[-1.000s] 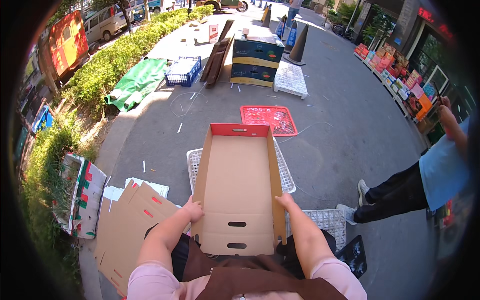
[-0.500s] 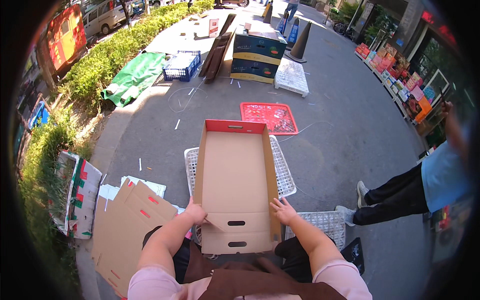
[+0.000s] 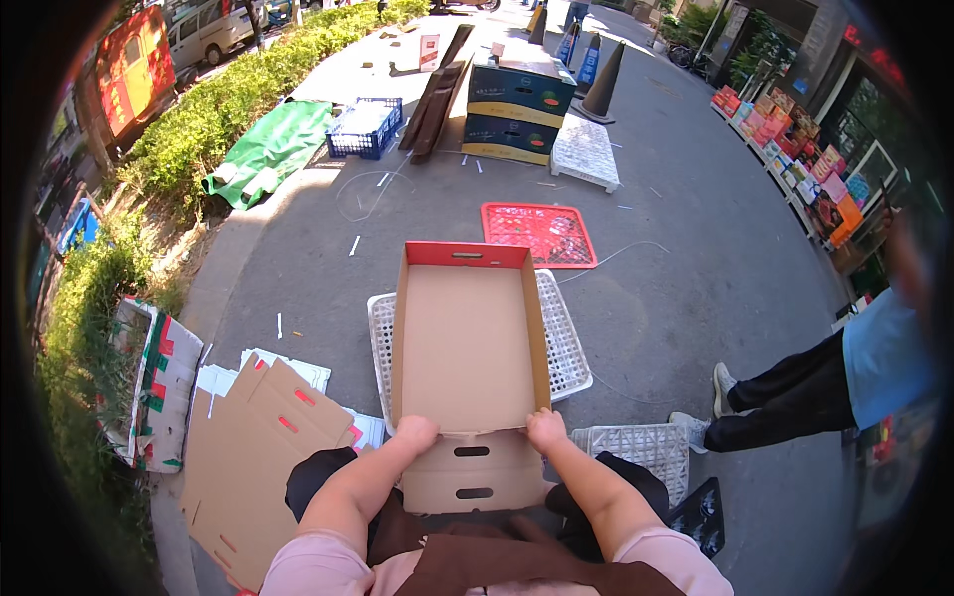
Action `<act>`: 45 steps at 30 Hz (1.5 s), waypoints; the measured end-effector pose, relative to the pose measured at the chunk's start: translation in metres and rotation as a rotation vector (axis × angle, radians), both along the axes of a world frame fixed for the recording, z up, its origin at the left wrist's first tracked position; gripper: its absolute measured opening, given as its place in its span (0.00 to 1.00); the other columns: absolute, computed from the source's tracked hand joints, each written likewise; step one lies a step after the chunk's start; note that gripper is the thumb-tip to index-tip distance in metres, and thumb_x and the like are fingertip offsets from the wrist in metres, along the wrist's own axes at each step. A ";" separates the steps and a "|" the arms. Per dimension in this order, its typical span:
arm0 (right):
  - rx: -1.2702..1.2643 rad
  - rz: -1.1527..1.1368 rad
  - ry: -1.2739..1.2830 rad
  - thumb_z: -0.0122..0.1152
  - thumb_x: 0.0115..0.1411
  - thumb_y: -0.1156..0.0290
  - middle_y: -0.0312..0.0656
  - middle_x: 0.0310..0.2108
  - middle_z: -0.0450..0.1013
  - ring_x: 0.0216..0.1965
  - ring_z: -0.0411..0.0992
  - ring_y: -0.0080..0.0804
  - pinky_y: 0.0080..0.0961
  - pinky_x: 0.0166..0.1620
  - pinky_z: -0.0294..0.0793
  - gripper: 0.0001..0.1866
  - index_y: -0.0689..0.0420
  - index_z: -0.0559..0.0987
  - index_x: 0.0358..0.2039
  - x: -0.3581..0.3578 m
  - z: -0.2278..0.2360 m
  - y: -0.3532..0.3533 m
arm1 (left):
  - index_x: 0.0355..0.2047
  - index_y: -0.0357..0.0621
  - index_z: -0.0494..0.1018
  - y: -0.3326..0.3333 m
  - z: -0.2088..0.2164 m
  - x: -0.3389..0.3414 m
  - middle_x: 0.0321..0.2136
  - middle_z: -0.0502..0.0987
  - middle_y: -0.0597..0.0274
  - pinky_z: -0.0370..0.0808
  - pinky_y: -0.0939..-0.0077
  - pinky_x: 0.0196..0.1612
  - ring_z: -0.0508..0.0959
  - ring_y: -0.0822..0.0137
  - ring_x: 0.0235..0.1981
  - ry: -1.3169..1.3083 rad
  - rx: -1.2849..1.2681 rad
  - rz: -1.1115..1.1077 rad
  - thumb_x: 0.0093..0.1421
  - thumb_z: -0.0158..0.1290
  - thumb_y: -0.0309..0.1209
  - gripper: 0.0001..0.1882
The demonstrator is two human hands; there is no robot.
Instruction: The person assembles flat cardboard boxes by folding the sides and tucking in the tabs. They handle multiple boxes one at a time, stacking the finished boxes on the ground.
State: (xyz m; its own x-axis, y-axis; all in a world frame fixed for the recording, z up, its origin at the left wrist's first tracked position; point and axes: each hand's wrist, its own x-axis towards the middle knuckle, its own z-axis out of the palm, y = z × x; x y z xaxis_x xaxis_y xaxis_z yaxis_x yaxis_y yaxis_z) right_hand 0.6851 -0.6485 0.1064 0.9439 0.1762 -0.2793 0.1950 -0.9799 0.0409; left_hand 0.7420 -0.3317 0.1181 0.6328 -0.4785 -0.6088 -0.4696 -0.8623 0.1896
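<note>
From my remote place I look through the head view. At the far left a red board (image 3: 131, 74) carries yellow characters. Below it, a whitish carton (image 3: 164, 392) with red and green patches leans by the plants. Next, flat cardboard sheets (image 3: 253, 447) lie beside the person's left leg, I suppose to be within easy reach.

The left hand (image 3: 415, 433) is closed at the near left corner of the cardboard box (image 3: 467, 338), and seems to pinch the wall at the crease; the fingertips are hidden from me. The box is in the middle, before the person's lap, resting over a white plastic crate (image 3: 564, 343), which I judge serves as a raised support. Its inner faces look plain, without print; the far wall is red, with a slot. The near flap slopes toward the lap and has two oval holes. The dark green cartons (image 3: 512, 109) behind bear a small emblem, pale lettering and a fruit picture.

The right hand (image 3: 545, 430) matches at the near right corner, fingers pressed together on the cardboard, probably to hold both walls upright evenly. Farther right, blue cone covers (image 3: 588, 67) show white characters, and a shop sign (image 3: 870, 48) has red glowing ones.
</note>
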 end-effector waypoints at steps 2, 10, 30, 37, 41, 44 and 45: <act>-0.005 -0.015 -0.010 0.57 0.57 0.54 0.39 0.33 0.77 0.44 0.72 0.36 0.39 0.43 0.68 0.15 0.53 0.78 0.31 0.000 0.002 0.001 | 0.43 0.51 0.77 -0.003 -0.011 0.002 0.35 0.80 0.53 0.75 0.54 0.43 0.79 0.51 0.40 -0.096 -0.131 0.065 0.57 0.51 0.43 0.17; -0.013 -0.068 -0.003 0.59 0.55 0.60 0.40 0.39 0.74 0.47 0.69 0.37 0.37 0.47 0.66 0.11 0.53 0.78 0.34 0.001 0.013 0.005 | 0.54 0.54 0.68 -0.034 -0.026 0.002 0.40 0.78 0.52 0.77 0.57 0.39 0.80 0.51 0.38 -0.081 -0.362 -0.144 0.60 0.47 0.32 0.20; 0.398 -0.817 -0.084 0.63 0.50 0.68 0.57 0.49 0.70 0.50 0.70 0.52 0.42 0.55 0.67 0.54 0.55 0.37 0.69 -0.086 -0.001 0.050 | 0.48 0.60 0.74 -0.072 0.007 0.008 0.41 0.78 0.53 0.74 0.56 0.46 0.77 0.48 0.43 0.104 -0.451 -0.024 0.66 0.41 0.49 0.18; 0.536 -1.050 0.485 0.57 0.52 0.60 0.57 0.42 0.76 0.45 0.75 0.47 0.36 0.47 0.73 0.24 0.67 0.78 0.43 -0.116 -0.074 -0.005 | 0.50 0.55 0.74 -0.073 -0.034 0.009 0.45 0.77 0.52 0.72 0.60 0.50 0.76 0.49 0.46 0.167 -0.605 0.046 0.67 0.43 0.45 0.18; 0.561 -1.073 0.570 0.56 0.51 0.65 0.55 0.39 0.76 0.41 0.77 0.41 0.36 0.42 0.75 0.21 0.66 0.79 0.42 -0.091 -0.025 -0.008 | 0.51 0.54 0.73 -0.065 -0.044 0.012 0.45 0.77 0.51 0.71 0.61 0.50 0.76 0.49 0.46 0.247 -0.636 0.023 0.67 0.43 0.42 0.17; 1.159 -1.280 0.319 0.52 0.51 0.74 0.47 0.42 0.76 0.38 0.77 0.39 0.35 0.37 0.76 0.24 0.60 0.74 0.52 -0.075 0.039 0.000 | 0.50 0.52 0.74 -0.058 -0.040 0.011 0.44 0.77 0.50 0.71 0.61 0.50 0.76 0.49 0.46 0.227 -0.629 0.011 0.67 0.44 0.42 0.17; 1.394 -1.436 0.374 0.51 0.52 0.76 0.46 0.44 0.76 0.40 0.76 0.38 0.34 0.39 0.77 0.25 0.58 0.74 0.53 -0.073 0.049 -0.007 | 0.49 0.52 0.74 -0.059 -0.037 0.010 0.44 0.77 0.50 0.71 0.61 0.51 0.76 0.49 0.46 0.215 -0.626 -0.002 0.67 0.44 0.41 0.17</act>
State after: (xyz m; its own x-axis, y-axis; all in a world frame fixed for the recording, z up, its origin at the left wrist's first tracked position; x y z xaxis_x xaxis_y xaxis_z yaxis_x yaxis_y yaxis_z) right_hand 0.6119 -0.6554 0.1558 0.5101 -0.2706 -0.8164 -0.7731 0.2717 -0.5731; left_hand 0.7516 -0.3910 0.0810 0.5270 -0.7840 -0.3279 -0.3667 -0.5579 0.7445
